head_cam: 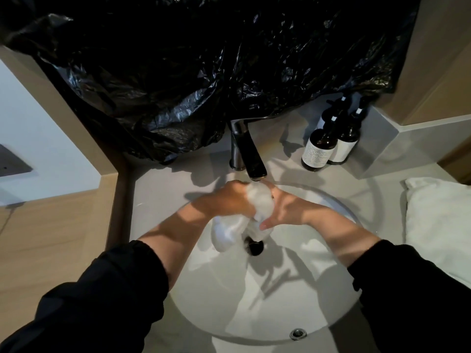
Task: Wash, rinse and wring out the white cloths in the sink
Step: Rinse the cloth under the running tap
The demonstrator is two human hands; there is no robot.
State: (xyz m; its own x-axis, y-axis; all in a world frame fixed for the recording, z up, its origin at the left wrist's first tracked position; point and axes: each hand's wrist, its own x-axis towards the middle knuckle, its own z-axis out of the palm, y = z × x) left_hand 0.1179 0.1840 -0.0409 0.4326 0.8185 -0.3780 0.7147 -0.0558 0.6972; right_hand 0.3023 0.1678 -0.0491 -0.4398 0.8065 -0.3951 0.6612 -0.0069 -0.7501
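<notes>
A white cloth (260, 200) is bunched between my two hands, directly under the spout of the tap (248, 154) and above the bowl of the sink (254, 301). I judge it is held there so that water meets the thickest wad, though I cannot tell whether water is running. My left hand (229, 197) grips the cloth from the left, fingers curled out of sight behind it. My right hand (285, 210) closes on it from the right, fingers laid up along the wad and thumb hooked under its lower edge. The two hands press toward each other, which suits rubbing or squeezing.

The cloth looks wet and heavy; it is pale, soft-edged and slightly blurred. A loose tail of it hangs down and to the left, ending just beside the dark drain (253, 247).

My black sleeves (107, 296) are pushed up the forearms, I judge to keep them dry. On the table (158, 189) around the sink, two dark pump bottles (318, 149) stand touching, right of the tap. A folded white towel (438, 212) lies at the far right, well apart from the bowl, and I cannot tell whether it is one of the cloths to be washed. A crumpled black plastic sheet (204, 59) hangs over the wall behind the tap.
</notes>
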